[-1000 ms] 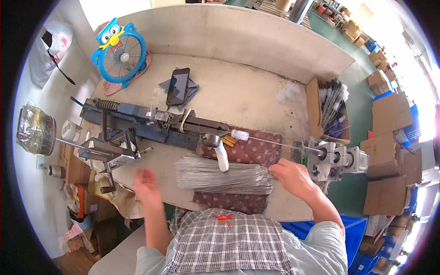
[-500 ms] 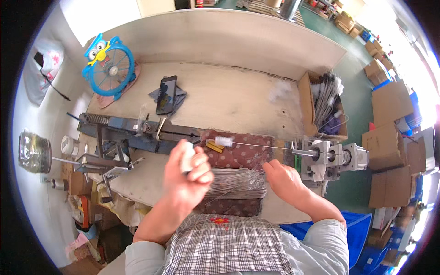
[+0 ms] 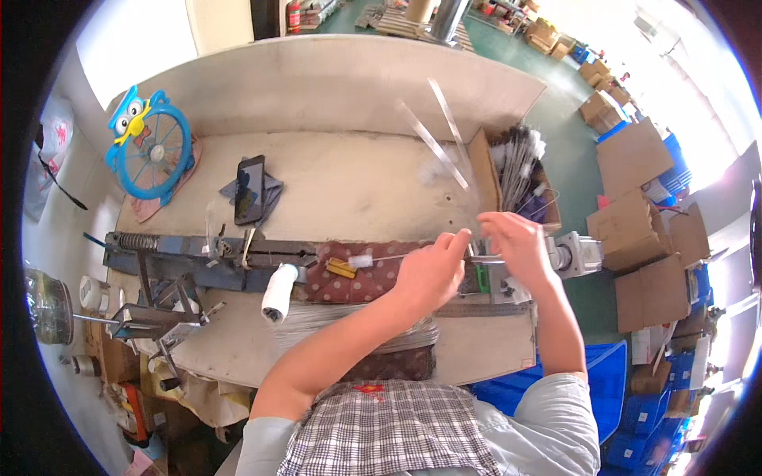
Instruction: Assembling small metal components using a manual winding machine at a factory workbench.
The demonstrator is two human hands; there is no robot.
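Over your pale, flat workbench (image 3: 341,182), the silvery metal spindle fixture (image 3: 583,255) sits beside your bent-fingered right hand (image 3: 517,244); your left hand (image 3: 432,274) curls just left of it; I cannot tell what either grips; the white, cylindrical bristle brush on thin wire (image 3: 361,261) lies left of both; you seem to be working at the fixture's end, which calls for steady fingertips.

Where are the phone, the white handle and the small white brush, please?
Phone (image 3: 249,190): head view, middle of its dark face.
White handle (image 3: 278,295): head view, middle of its grip.
Small white brush (image 3: 360,261): head view, on its bristles.
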